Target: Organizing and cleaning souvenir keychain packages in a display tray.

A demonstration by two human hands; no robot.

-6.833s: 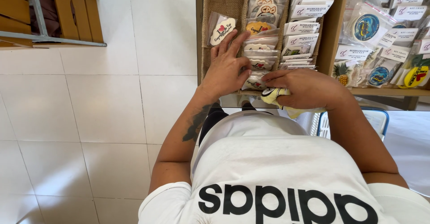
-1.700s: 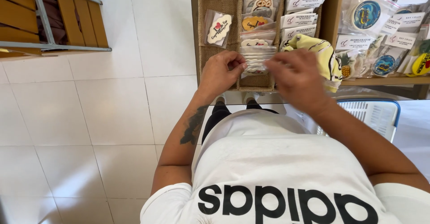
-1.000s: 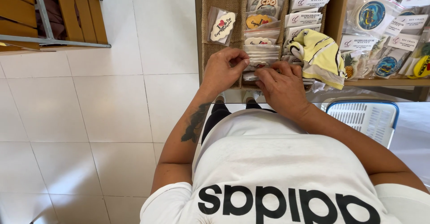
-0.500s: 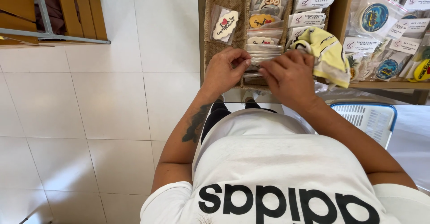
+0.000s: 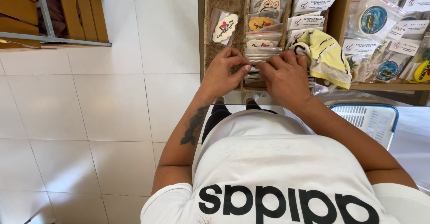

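My left hand (image 5: 226, 72) and my right hand (image 5: 284, 74) meet at the front of a hanging row of clear-bagged flat magnets (image 5: 262, 49) on a burlap-lined display rack (image 5: 224, 0). Both hands pinch the frontmost clear packet (image 5: 256, 64) between thumb and fingers. A yellow cloth with white stripes (image 5: 324, 54) bunches against the outer side of my right hand, seemingly tucked under its outer fingers. A heart-printed magnet in a bag (image 5: 224, 27) hangs alone just above my left hand.
More bagged magnets and key chains (image 5: 380, 22) fill the wooden shelf to the right. A white basket with a blue rim (image 5: 371, 116) sits below my right forearm. The floor is white tile (image 5: 89, 116), with wooden slatted furniture (image 5: 53, 13) at the upper left.
My right hand, carrying the yellow cloth, came in from the right and joined my left hand at the front packet. Both hands have stayed there for the last half second.
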